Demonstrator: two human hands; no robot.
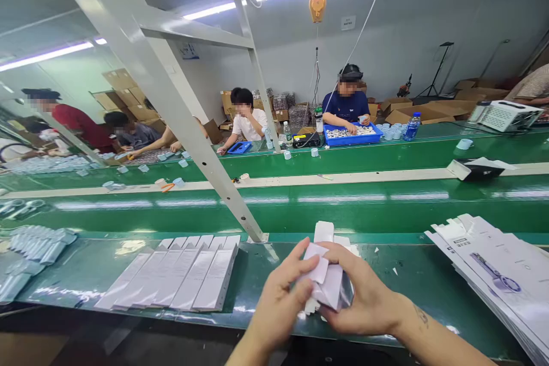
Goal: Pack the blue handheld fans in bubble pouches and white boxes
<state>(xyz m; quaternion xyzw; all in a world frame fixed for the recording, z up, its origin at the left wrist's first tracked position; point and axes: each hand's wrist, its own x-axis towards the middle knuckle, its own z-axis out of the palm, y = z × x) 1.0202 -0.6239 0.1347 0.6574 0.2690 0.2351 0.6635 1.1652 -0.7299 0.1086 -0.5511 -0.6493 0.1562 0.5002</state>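
Between my hands is a white cardboard box [331, 287], its flap end turned towards me. My left hand [283, 291] has its fingers and thumb closed at the flaps on the box's left side. My right hand [366, 294] wraps round the right side, its thumb below and fingers over the top. Behind and under the box, white cardboard pieces [325, 233] lie on the green bench, partly hidden by my hands. A row of long white boxes [184, 277] rests to the left. Flat printed cartons [493, 274] are stacked at the right.
Pale blue plastic parts [38, 249] are piled at the far left. A white metal frame post [206, 166] stands on the bench's back edge. Beyond runs a green conveyor [351, 206]. Across it, a person [348, 106] works at a blue tray [352, 134]; other people sit further left.
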